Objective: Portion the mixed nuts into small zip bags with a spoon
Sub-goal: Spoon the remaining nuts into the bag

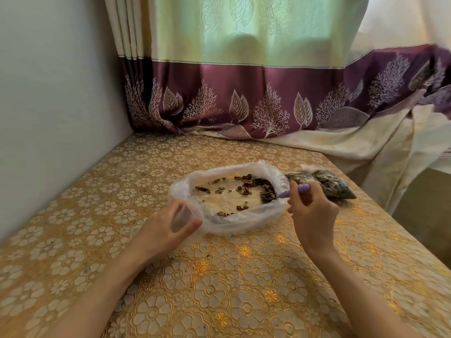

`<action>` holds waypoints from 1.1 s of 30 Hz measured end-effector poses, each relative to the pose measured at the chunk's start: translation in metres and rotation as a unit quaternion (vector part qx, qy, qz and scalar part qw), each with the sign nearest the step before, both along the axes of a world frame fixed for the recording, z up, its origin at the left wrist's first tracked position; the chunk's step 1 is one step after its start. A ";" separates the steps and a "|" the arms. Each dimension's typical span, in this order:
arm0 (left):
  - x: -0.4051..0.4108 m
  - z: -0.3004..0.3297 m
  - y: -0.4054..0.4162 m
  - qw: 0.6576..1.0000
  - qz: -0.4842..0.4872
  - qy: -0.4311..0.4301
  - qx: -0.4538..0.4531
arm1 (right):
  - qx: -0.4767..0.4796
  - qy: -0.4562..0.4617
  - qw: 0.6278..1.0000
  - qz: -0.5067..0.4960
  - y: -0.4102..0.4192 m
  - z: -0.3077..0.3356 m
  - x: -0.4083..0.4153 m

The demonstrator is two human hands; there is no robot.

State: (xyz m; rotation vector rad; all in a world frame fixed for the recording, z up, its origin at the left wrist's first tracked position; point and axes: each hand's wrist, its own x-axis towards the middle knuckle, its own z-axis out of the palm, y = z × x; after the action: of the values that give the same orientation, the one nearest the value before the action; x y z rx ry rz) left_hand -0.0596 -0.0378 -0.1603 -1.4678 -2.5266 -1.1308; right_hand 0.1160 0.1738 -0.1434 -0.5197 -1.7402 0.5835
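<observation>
A: On the table, what do you count?

B: One big clear bag, rolled open and lying flat, with loose nuts scattered inside it. Most sit in one heap at its right side; a few small clusters lie toward the left and the near edge.

A: And the hands?

B: Two. The left hand sits at the bag's near-left rim, thumb and fingers curled round one small zip bag. That little bag looks clear; I cannot tell whether anything is in it.

A: The right one?

B: The right hand pinches one spoon by its purple handle, fingers closed tight on it. The bowl end dips into the heap of nuts at the bag's right side.

A: Any filled portions?

B: Just beyond the right hand, two filled packs lie side by side, touching, near the table's right edge. Their contents are dark; I cannot make out more.

A: Anything else?

B: One curtain hangs behind the table, pale above with a purple band of leaves and trees, its hem resting on the far edge. A plain wall stands at the left.
</observation>
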 end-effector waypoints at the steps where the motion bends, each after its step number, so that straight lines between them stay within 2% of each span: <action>1: 0.000 0.000 0.000 1.000 0.000 -0.003 0.001 | -0.006 0.000 1.000 -0.001 0.000 -0.002 -0.002; 5: 0.000 0.000 0.000 1.000 0.002 -0.007 -0.003 | -0.068 0.012 0.998 0.008 0.001 -0.008 -0.008; 7: 0.000 0.001 0.000 1.000 0.003 -0.015 -0.005 | -0.133 0.029 0.990 0.023 0.003 -0.011 -0.010; 11: 0.004 0.005 -0.002 0.999 0.007 -0.049 0.022 | -0.312 0.083 0.945 0.052 0.013 -0.016 -0.010; 14: 0.007 0.010 -0.002 0.989 0.007 -0.112 0.091 | -0.378 0.113 0.916 0.073 0.015 -0.017 -0.009; 16: 0.007 0.012 -0.001 0.978 0.013 -0.159 0.137 | -0.388 0.120 0.910 0.079 0.014 -0.016 -0.009; 18: 0.006 0.012 -0.001 0.973 0.023 -0.164 0.159 | -0.387 0.125 0.909 0.089 0.011 -0.013 -0.009; 27: 0.002 0.013 -0.004 0.966 0.047 -0.183 0.176 | -0.353 0.138 0.904 0.197 -0.020 0.022 -0.009; 33: 0.004 0.018 -0.007 0.962 0.052 -0.198 0.179 | -0.300 0.101 0.898 0.307 -0.049 0.048 -0.014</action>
State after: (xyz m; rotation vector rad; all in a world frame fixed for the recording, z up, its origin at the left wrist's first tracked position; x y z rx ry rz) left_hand -0.0552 -0.0446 -0.1419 -1.0959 -2.3963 -1.8998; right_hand 0.1023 0.1245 -0.0954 -0.2965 -1.4894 1.5993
